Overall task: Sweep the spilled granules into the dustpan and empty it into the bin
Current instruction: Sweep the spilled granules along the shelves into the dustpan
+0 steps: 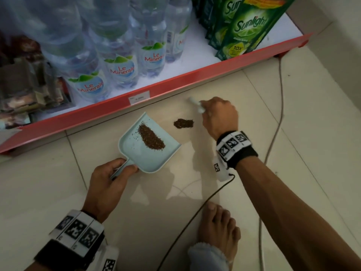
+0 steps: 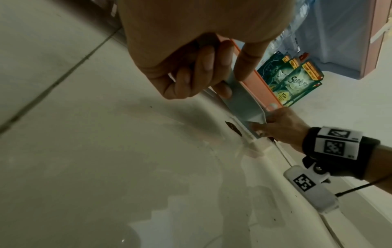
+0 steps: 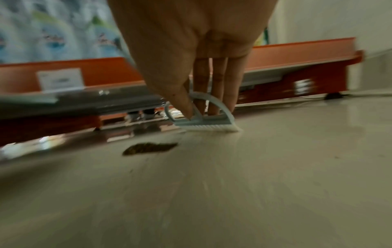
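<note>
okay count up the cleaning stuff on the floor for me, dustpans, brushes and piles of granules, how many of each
Dustpan: 1
Brush: 1
Granule piles: 2, one in the dustpan, one on the floor
Total: 4

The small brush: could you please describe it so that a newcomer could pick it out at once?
Start at the red shelf edge under the water bottles and drop to the pale floor tiles in front of it. There the right hand pinches the brush by its arched handle, white bristles on the floor. It lies beyond the loose granule pile, apart from the dustpan.
</note>
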### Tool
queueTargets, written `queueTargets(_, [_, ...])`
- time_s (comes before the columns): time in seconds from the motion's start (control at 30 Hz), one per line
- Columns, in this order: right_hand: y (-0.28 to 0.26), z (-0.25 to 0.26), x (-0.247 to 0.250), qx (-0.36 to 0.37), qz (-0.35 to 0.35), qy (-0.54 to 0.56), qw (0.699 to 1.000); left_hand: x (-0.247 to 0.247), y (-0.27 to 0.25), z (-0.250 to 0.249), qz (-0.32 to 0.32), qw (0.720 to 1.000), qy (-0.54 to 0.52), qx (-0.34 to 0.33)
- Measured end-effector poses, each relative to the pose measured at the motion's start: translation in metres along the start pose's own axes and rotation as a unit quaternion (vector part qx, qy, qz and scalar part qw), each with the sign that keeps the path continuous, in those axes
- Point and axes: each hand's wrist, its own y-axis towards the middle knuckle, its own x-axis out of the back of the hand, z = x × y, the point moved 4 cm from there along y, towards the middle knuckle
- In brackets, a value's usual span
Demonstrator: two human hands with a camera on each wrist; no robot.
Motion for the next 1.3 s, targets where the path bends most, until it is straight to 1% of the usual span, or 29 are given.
queueTargets(0.07, [-0.007,0.015,-0.010,0.088,0.059,-0.004,0.994,-0.005,0.003,-0.003,0.007,1.000,-0.001,-0.005])
queueTargets(0.1, [-0.012,0.019,-0.012,0.118,0.077,0.002,0.990,-0.007,0.004,-0.003,0.011,1.000,0.000,-0.007])
queueTargets(0.13, [-0.016,0.019,-0.012,0.133,0.082,0.012,0.988,-0.009,0.005,-0.004,0.015,1.000,0.003,-0.009])
queueTargets(0.2, [-0.018,0.011,-0.004,0.124,0.057,0.040,0.990,-0.014,0.007,-0.004,0.022,1.000,0.013,-0.010])
queueTargets(0.27, [-0.011,-0.008,0.008,0.080,0.009,0.079,0.994,-0.023,0.011,-0.006,0.040,0.999,0.028,-0.010])
queueTargets(0.33, [0.001,-0.034,0.019,0.012,-0.026,0.123,0.992,-0.037,0.019,-0.013,0.068,0.997,0.042,-0.021])
queueTargets(0.43, [0.024,-0.079,0.032,-0.079,-0.043,0.128,0.988,-0.061,0.040,-0.032,0.089,0.994,0.054,-0.035])
queueTargets(0.5, [0.045,-0.110,0.037,-0.123,-0.035,0.126,0.984,-0.080,0.057,-0.047,0.100,0.993,0.051,-0.035])
queueTargets(0.57, [0.068,-0.138,0.039,-0.163,-0.006,0.100,0.982,-0.098,0.075,-0.060,0.109,0.992,0.048,-0.035])
queueTargets(0.6, [0.080,-0.151,0.041,-0.189,-0.004,0.078,0.979,-0.106,0.083,-0.064,0.111,0.992,0.049,-0.033])
queueTargets(0.7, [0.111,-0.188,0.048,-0.266,-0.067,0.013,0.961,-0.122,0.101,-0.072,0.119,0.990,0.062,-0.034])
queueTargets(0.77, [0.124,-0.203,0.049,-0.285,-0.079,-0.022,0.955,-0.127,0.109,-0.072,0.119,0.989,0.081,-0.036])
queueTargets(0.83, [0.130,-0.208,0.042,-0.265,-0.057,-0.040,0.962,-0.130,0.116,-0.069,0.115,0.988,0.093,-0.033])
queueTargets(0.87, [0.129,-0.205,0.039,-0.239,-0.045,-0.046,0.969,-0.131,0.118,-0.067,0.113,0.989,0.092,-0.030])
queueTargets(0.93, [0.123,-0.190,0.034,-0.162,-0.026,-0.051,0.985,-0.132,0.119,-0.065,0.111,0.990,0.087,-0.027])
queueTargets(1.0, [0.108,-0.164,0.029,-0.068,-0.002,-0.038,0.997,-0.132,0.118,-0.063,0.107,0.990,0.086,-0.025])
queueTargets(1.07, [0.087,-0.139,0.026,0.025,0.028,0.002,0.999,-0.132,0.119,-0.062,0.101,0.991,0.083,-0.018])
queueTargets(1.1, [0.077,-0.131,0.027,0.057,0.033,0.021,0.998,-0.132,0.120,-0.061,0.098,0.992,0.080,-0.014])
queueTargets(1.13, [0.072,-0.129,0.031,0.067,0.026,0.039,0.997,-0.131,0.121,-0.061,0.094,0.993,0.077,-0.010])
queueTargets(1.17, [0.071,-0.133,0.035,0.057,0.009,0.051,0.997,-0.130,0.122,-0.062,0.090,0.993,0.073,-0.005])
queueTargets(1.23, [0.083,-0.156,0.042,0.000,-0.041,0.032,0.999,-0.126,0.123,-0.062,0.081,0.995,0.063,0.002])
queueTargets(1.3, [0.103,-0.186,0.045,-0.084,-0.060,-0.035,0.994,-0.122,0.123,-0.062,0.079,0.995,0.058,0.001])
